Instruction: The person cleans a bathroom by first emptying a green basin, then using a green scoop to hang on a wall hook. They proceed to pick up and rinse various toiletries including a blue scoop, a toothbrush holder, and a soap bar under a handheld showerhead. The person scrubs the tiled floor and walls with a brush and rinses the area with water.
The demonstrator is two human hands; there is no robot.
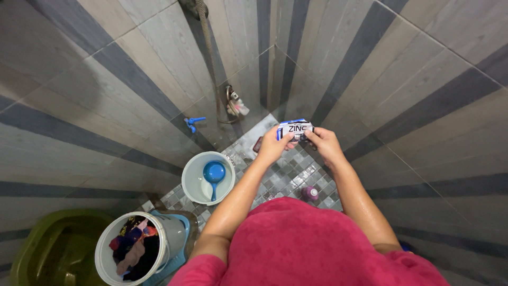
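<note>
Nearest me, at the bottom of the frame, is my red shirt [307,249], with both wet forearms running up toward the middle.

Just above centre, my left hand [272,148] and right hand [325,144] are each closed on one end of a small blue-and-white sachet [294,130], pinched between fingertips and thumbs and held in the air over the small-tiled floor [288,175].

My skin looks wet, so I judge the packet could slip from my grip and drop to the floor. If it tears unevenly, its contents might spill there rather than where I want them.

Lower left of the packet stands a pale bucket [191,185] with a blue dipper [214,172] in it. In the bottom left corner is a white bucket of clothes [111,249]. A small purple-capped bottle [310,194] stands on the floor between my arms.
</note>
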